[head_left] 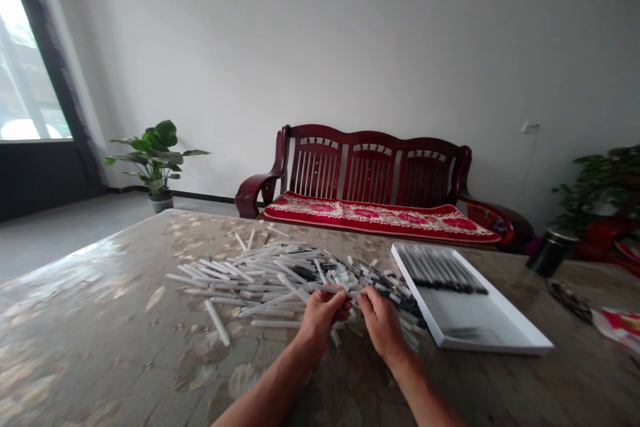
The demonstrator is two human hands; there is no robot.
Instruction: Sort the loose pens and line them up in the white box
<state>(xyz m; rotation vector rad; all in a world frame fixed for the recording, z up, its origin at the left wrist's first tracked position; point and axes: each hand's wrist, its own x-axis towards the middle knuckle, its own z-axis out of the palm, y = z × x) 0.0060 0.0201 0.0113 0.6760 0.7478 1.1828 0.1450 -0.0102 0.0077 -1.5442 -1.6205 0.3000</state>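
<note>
Forearms enter from the bottom edge, bare, cut off below the elbow.

Left hand (323, 315): left of the tray, fingers curled narrow, tips pinched on a pale pen tube (334, 289). Right hand (381, 321): just left of the tray, between it and the left hand, fingers curled in, tips meeting the left hand's at the same tube. Whether the right hand truly grips it cannot be told; the knuckles hide the contact.

Tray (505, 337): white, shallow, rectangular, lying flat on the table (100, 320).
- Contents: a row of dark pens (440, 270) side by side, filling the far half.
- Near half bare, apart from a faint grey smudge by the near wall; not identifiable.

Pile (265, 273): left of the tray, reaching up to both hands.
- White tubes mostly on the side away from the tray, lying crosswise.
- Darker small parts mixed in on the side nearest the tray, touching or nearly touching its left wall. Individual parts too small to sort out.
- One white tube (217, 322) lies apart, further left of the tray than the hands.

Right of the tray: a dark cup (550, 251), a dark tangled item (570, 300) (cord or glasses, unclear), a red packet (620, 323) cut off by the frame edge.

Behind the tray: a red wooden bench (370, 180) with a patterned cushion.
</note>
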